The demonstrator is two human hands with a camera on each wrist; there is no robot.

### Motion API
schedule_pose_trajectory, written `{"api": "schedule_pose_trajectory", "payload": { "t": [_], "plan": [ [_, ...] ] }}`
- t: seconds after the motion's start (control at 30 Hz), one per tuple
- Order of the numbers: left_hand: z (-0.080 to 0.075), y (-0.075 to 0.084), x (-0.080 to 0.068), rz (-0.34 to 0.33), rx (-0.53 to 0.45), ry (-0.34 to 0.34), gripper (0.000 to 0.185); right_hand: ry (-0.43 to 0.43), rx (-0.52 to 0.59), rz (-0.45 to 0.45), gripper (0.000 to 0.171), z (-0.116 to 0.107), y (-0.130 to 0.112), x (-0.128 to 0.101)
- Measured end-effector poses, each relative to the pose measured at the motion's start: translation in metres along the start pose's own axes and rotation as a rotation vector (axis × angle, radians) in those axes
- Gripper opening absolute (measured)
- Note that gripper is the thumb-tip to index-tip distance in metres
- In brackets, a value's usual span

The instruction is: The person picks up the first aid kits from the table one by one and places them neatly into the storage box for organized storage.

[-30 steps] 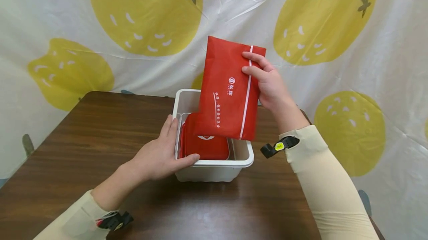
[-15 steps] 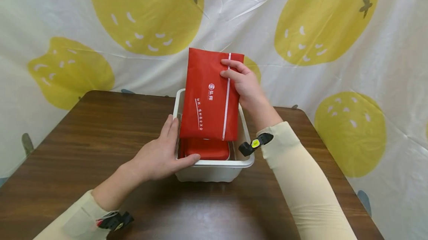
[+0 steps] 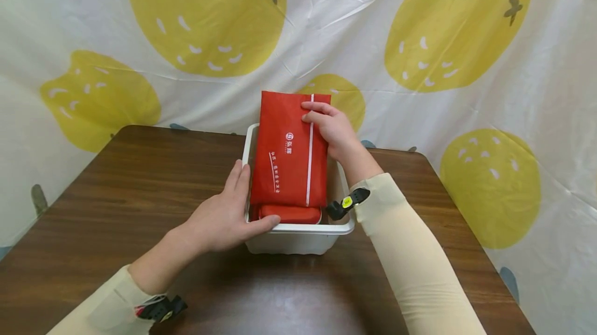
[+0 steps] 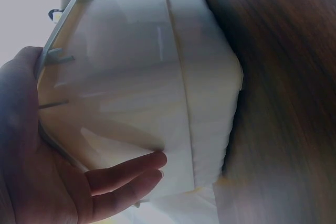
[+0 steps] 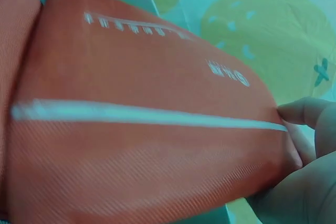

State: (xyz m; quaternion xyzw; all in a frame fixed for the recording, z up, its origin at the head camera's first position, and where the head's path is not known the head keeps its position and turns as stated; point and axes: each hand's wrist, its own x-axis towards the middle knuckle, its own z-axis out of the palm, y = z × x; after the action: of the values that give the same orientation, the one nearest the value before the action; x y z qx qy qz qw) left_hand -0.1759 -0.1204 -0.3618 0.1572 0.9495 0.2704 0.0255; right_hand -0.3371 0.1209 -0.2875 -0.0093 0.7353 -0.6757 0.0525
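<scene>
A white plastic bin (image 3: 298, 231) stands on the brown table. My left hand (image 3: 224, 218) grips its near left corner, thumb over the rim; in the left wrist view the fingers (image 4: 123, 174) lie on the bin's outer wall (image 4: 142, 77). My right hand (image 3: 328, 127) pinches the top right corner of a flat red fabric pouch (image 3: 289, 151) with a white stripe and white print, held upright with its lower end inside the bin. The right wrist view shows the pouch (image 5: 142, 135) close up with my fingertips (image 5: 299, 111) on its edge. Another red pouch (image 3: 289, 214) lies in the bin beneath it.
The wooden table (image 3: 116, 195) has bare surface to the left, right and front of the bin. A white cloth with yellow fruit shapes (image 3: 205, 13) hangs close behind the table's far edge. Both arms wear cream sleeves and wrist straps.
My right hand has brought the red pouch leftward and down, from above the bin's right side into the bin. The left hand has stayed on the bin's corner.
</scene>
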Motion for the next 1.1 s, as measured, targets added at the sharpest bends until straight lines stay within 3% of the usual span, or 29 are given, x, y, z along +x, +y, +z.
{"api": "schedule_pose_trajectory", "payload": {
  "t": [0.53, 1.1],
  "plan": [
    [-0.0025, 0.0001, -0.0002, -0.037, -0.008, -0.018, 0.129, -0.209, -0.245, 0.137, 0.037, -0.0038, 0.0048, -0.0015],
    [-0.0007, -0.0004, 0.0008, -0.022, 0.013, 0.002, 0.128, -0.33, -0.41, 0.214, 0.039, -0.0039, 0.0064, -0.0034]
  ]
}}
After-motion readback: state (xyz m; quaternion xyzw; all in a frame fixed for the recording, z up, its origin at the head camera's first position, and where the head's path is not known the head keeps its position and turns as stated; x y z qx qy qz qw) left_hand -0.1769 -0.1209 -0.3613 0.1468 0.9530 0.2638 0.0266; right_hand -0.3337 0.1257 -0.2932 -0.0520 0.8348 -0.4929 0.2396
